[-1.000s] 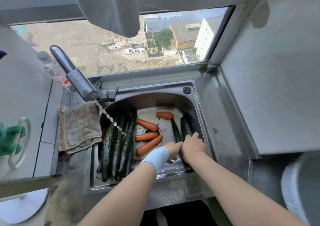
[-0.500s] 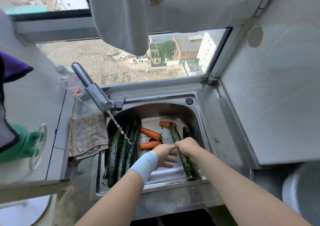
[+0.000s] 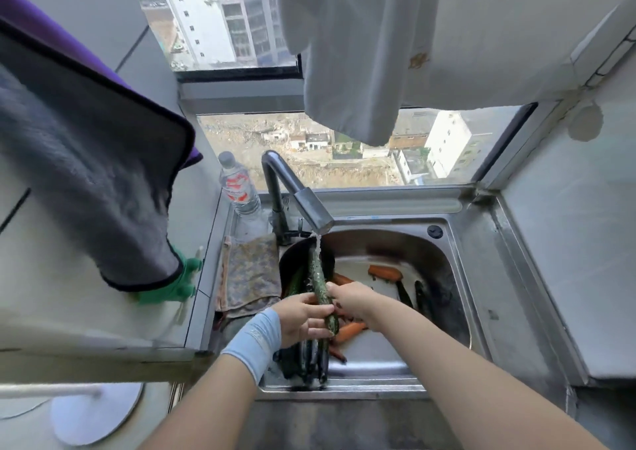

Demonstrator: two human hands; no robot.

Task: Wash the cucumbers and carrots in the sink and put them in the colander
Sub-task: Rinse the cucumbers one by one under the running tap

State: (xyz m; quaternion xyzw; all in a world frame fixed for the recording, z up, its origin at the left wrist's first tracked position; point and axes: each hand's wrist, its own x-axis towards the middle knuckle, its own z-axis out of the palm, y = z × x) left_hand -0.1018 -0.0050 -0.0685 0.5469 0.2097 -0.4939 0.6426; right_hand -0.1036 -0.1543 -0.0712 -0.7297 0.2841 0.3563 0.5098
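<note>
Left hand [image 3: 303, 315] and right hand [image 3: 351, 300] curl round a dark, bumpy, wet cucumber [image 3: 318, 282] centre-frame; sink [image 3: 344, 391] floor shows bare steel lower right.

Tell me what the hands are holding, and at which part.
Both hold one cucumber under the faucet water: the right hand around its middle, the left hand just below, near its lower end.

My left wrist wears a pale blue stretch wristband [image 3: 253, 339], a snug tube of soft fabric that starts at the heel of my left hand [image 3: 303, 315] and covers the near part of the forearm; a small faint emblem, too blurred to read, sits on its upper face; below the band that arm is bare; my right hand [image 3: 351, 300] and its forearm are bare throughout.
</note>
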